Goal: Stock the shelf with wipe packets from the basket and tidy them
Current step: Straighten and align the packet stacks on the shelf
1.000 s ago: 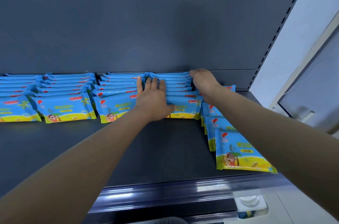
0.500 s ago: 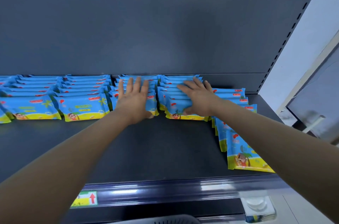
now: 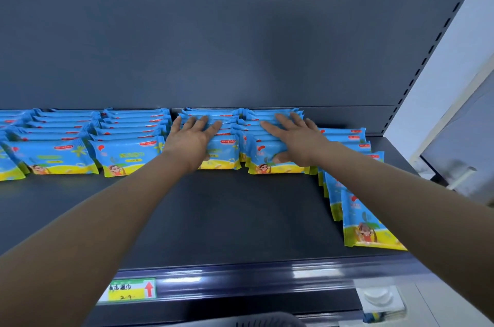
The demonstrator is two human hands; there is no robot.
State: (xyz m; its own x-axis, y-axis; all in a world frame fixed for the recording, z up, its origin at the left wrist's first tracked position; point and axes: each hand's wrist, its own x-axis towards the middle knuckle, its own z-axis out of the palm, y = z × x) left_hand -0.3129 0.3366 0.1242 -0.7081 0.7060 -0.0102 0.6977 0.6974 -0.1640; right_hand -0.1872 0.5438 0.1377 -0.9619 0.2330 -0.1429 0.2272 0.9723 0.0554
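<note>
Blue and yellow wipe packets stand in overlapping rows at the back of the dark shelf (image 3: 240, 219). My left hand (image 3: 193, 140) lies flat with straight fingers on top of one row (image 3: 223, 151). On the neighbouring row (image 3: 258, 158) my right hand (image 3: 292, 139) rests with fingers spread over the packet tops and the thumb against the front packet's face. Further right, another row of packets (image 3: 366, 227) runs toward the shelf's front edge, partly hidden by my right forearm. The rim of the basket (image 3: 267, 320) shows at the bottom edge.
More packet rows (image 3: 125, 152) fill the shelf's left side. A price label (image 3: 131, 289) with a red arrow sits on the shelf's front rail. The perforated upright (image 3: 427, 53) and a white wall bound the right side.
My right hand came forward from the back of the shelf onto the packet row. My left hand stayed flat on its row, and the view shifted right.
</note>
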